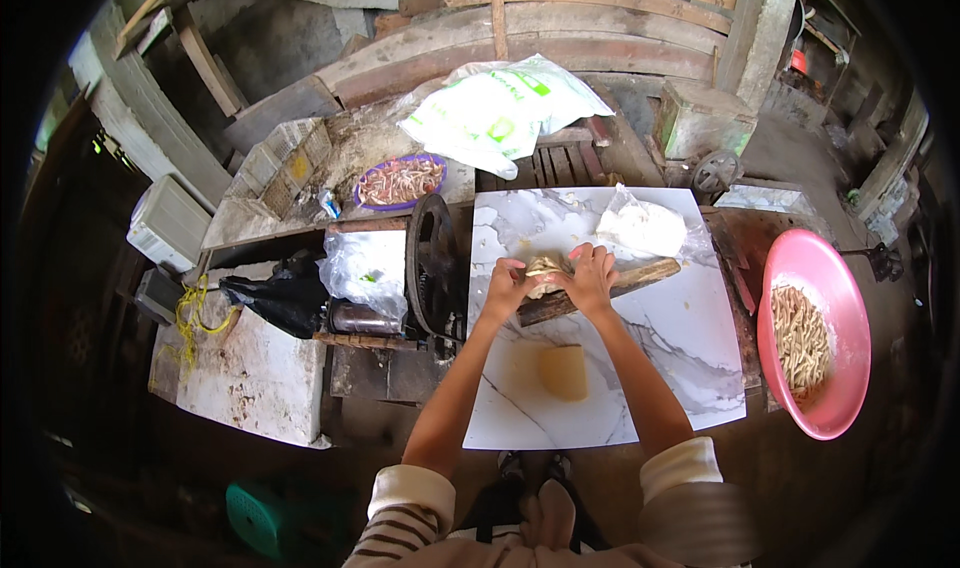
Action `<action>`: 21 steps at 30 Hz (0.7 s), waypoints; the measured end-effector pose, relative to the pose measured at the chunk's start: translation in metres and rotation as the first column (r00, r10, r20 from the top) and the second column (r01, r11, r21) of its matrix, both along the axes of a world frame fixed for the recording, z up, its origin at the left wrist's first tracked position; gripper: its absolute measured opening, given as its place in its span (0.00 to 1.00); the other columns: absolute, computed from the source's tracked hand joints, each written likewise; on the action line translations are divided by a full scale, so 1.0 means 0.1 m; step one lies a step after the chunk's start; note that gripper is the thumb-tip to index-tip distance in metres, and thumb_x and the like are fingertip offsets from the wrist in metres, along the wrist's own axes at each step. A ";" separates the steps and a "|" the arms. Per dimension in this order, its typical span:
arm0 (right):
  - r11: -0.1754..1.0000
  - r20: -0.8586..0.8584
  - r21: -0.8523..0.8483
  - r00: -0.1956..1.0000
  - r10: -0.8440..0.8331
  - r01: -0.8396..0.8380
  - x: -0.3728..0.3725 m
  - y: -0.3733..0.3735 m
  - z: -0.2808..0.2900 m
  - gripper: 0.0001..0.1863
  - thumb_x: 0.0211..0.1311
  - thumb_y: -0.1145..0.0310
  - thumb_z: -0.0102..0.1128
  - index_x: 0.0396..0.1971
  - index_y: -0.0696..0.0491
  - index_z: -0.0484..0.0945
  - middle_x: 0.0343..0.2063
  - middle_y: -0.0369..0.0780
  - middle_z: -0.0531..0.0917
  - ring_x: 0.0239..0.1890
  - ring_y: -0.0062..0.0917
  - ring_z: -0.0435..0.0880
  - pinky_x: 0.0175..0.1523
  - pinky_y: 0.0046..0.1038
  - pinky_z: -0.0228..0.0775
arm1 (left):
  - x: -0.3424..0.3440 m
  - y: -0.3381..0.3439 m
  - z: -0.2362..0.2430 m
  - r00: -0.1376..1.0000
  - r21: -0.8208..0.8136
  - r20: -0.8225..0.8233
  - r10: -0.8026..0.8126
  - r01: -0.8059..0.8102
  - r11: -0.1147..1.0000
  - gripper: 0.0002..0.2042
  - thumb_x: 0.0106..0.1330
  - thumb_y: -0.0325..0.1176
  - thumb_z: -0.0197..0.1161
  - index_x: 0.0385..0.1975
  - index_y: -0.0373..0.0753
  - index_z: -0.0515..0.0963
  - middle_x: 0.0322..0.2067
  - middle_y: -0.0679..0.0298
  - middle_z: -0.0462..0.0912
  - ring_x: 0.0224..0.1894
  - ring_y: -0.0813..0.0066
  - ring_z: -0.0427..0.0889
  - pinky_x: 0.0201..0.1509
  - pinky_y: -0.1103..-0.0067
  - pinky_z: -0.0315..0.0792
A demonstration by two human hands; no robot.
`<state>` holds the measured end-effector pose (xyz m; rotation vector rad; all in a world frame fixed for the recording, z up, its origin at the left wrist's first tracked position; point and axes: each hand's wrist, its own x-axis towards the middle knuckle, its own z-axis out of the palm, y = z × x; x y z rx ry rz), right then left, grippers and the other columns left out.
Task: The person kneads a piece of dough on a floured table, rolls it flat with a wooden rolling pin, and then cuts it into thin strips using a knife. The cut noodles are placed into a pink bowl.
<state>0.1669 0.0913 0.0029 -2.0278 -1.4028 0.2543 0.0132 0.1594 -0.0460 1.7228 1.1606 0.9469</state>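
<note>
Above the marble-patterned tabletop (pixel 500 413), my left hand (pixel 507 286) and my right hand (pixel 591 278) are closed on a pale, brownish lump (pixel 546 270) between them. Its exact kind is too small to tell. Beneath my hands a long, narrow piece of wood (pixel 648 275) lies slantwise, partly covered by my right hand. Nearer to me rests a flat tan piece (pixel 564 373) with a curved lower edge. Beyond my right hand sits a clear bag of white, powdery-looking stuff (pixel 642 224).
On the right stands a pink basin (pixel 849 313) with many pale, flour-dusted strips (pixel 800 343). Left of the table is a machine with a dark wheel (pixel 432 268). Behind are a purple basket (pixel 359 190) of pinkish strips and a large white-and-green sack (pixel 500 113).
</note>
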 end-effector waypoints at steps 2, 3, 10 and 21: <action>0.999 0.061 0.040 0.998 -0.017 0.014 -0.02 -0.06 0.11 0.27 0.44 0.56 0.73 0.41 0.49 0.69 0.42 0.40 0.68 0.50 0.38 0.63 0.51 0.42 0.53 | -0.02 0.01 -0.06 1.000 0.009 0.031 0.004 -0.004 1.000 0.26 0.48 0.42 0.75 0.41 0.37 0.69 0.33 0.64 0.68 0.34 0.76 0.69 0.35 0.79 0.69; 0.993 0.074 0.115 0.997 -0.021 0.012 0.04 -0.14 0.10 0.25 0.45 0.58 0.72 0.41 0.49 0.69 0.41 0.40 0.68 0.50 0.38 0.64 0.51 0.42 0.54 | 0.01 -0.02 0.00 1.000 0.055 0.018 0.006 -0.007 0.998 0.26 0.49 0.42 0.75 0.41 0.37 0.69 0.33 0.64 0.68 0.34 0.77 0.69 0.35 0.79 0.69; 0.998 0.183 -0.012 0.982 -0.051 0.054 0.44 -1.45 0.14 0.20 0.52 0.65 0.66 0.43 0.53 0.69 0.40 0.44 0.70 0.46 0.41 0.69 0.48 0.41 0.62 | -0.34 -0.92 0.55 0.983 -0.042 0.185 0.013 -0.005 0.999 0.15 0.57 0.33 0.68 0.39 0.36 0.70 0.37 0.61 0.74 0.38 0.70 0.74 0.38 0.79 0.68; 0.997 0.117 -0.037 0.991 0.068 -0.064 0.27 -1.74 -0.14 0.20 0.53 0.74 0.62 0.45 0.59 0.65 0.39 0.51 0.71 0.45 0.47 0.70 0.50 0.43 0.64 | -0.36 -1.77 0.28 0.988 0.208 -0.142 -0.052 0.081 0.975 0.23 0.61 0.27 0.61 0.57 0.36 0.65 0.46 0.57 0.77 0.44 0.63 0.75 0.50 0.71 0.70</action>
